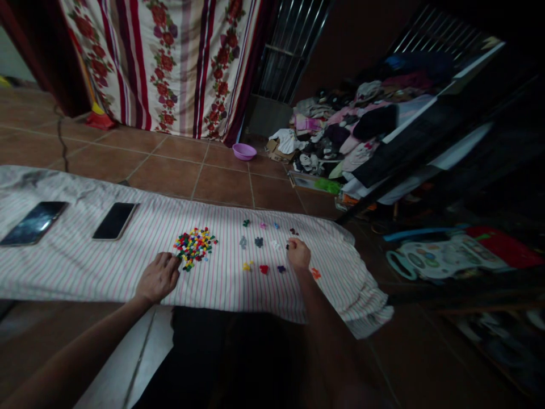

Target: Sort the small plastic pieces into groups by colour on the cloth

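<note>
My right hand (299, 254) is closed in a pinch over the striped cloth, with a small black piece (288, 246) at its fingertips. Around it lie small groups sorted by colour: white pieces (276, 245), dark brown pieces (293, 231), dark blue pieces (281, 269), red pieces (264, 269) and orange pieces (315, 273). Farther left are yellow pieces (247, 266), grey pieces (243, 242) and dark grey pieces (259, 242). My left hand (159, 277) rests with curled fingers against the near-left edge of a mixed colourful pile (196, 245); its fingertips are hidden.
Green pieces (246, 222), pink pieces (263, 225) and light blue pieces (276, 225) form the far row. Two phones, one dark (34, 223) and one light-edged (114, 221), lie at left on the striped cloth (221, 289). Beyond are a purple basin (244, 151) and heaped clothes (340, 125).
</note>
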Available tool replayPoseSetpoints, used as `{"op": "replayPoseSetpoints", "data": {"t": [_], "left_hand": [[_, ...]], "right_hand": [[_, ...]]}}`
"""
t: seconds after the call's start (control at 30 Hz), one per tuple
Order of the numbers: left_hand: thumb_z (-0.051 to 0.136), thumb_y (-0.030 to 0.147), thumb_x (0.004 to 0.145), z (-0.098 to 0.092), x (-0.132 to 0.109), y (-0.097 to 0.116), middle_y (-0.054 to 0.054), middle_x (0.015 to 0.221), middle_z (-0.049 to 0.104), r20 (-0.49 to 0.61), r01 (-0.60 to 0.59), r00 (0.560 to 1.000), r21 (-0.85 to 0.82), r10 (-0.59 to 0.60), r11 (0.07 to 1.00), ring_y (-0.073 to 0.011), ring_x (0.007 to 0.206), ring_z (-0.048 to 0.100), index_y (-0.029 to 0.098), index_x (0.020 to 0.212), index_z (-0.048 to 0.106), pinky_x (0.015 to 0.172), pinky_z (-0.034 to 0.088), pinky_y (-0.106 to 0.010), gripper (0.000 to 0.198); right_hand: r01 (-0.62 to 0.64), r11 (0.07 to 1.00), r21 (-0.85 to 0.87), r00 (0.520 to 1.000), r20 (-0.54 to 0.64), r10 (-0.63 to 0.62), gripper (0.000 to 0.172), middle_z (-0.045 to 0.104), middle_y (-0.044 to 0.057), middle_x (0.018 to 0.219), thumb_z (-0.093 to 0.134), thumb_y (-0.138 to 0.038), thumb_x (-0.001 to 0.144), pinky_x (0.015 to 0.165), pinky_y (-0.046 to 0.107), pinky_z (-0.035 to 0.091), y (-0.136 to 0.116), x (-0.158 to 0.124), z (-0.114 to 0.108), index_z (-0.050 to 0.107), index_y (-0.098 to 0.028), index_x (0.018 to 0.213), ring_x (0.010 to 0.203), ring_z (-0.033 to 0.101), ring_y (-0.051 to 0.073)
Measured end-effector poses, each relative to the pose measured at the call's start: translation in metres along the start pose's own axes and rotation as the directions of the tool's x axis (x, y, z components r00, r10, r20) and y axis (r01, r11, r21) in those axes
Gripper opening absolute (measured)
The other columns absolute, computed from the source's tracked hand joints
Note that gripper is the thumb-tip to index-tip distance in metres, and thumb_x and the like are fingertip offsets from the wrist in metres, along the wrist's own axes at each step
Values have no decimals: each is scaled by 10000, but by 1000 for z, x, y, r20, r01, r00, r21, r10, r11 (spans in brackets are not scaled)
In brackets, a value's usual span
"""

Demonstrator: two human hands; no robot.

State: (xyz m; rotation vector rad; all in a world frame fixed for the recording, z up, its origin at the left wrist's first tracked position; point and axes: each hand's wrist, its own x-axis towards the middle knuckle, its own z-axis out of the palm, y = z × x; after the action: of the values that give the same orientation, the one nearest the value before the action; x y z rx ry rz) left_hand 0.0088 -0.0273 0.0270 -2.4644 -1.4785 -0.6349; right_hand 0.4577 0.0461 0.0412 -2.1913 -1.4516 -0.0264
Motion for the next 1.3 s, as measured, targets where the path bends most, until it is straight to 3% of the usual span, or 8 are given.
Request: {"op": "replayPoseSetpoints", "data": {"t": [0.3,0.63,0.9,1.3], "left_hand": [[439,168,852,1,-1,0,-93,905,537,35,27,999,16,-28,1000,-240,900,486,165,945,580,803,475,-375,169],[444,155,843,3,-2,0,-96,897,528,20,47,999,-47,-46,998,-239,892,469,149,940,588,808,468,-386,173],[450,169,845,2,-2,1,-97,909,521,43,72,997,-30,-71,997,-240,902,463,146,954,589,812,471,-381,178],[438,158,846,4,-2,0,-105,901,523,34,59,998,-29,-58,998,-244,900,457,139,930,586,816,473,-387,171]], "right_hand": [[263,926,269,957,50,-287,301,697,88,960,429,-177,840,845,293,462,-83,-33,25,708,-172,953,898,622,188],[411,825,388,809,263,-526,266,683,37,939,488,-167,878,816,258,463,-162,-79,68,706,-232,1017,860,617,149],[450,833,321,738,392,-550,291,658,40,993,496,-148,885,795,217,432,-192,-86,75,706,-247,1059,900,604,140],[459,871,175,737,473,-483,287,629,42,1017,489,-146,877,792,228,399,-209,-87,72,670,-238,1080,948,567,148]]}}
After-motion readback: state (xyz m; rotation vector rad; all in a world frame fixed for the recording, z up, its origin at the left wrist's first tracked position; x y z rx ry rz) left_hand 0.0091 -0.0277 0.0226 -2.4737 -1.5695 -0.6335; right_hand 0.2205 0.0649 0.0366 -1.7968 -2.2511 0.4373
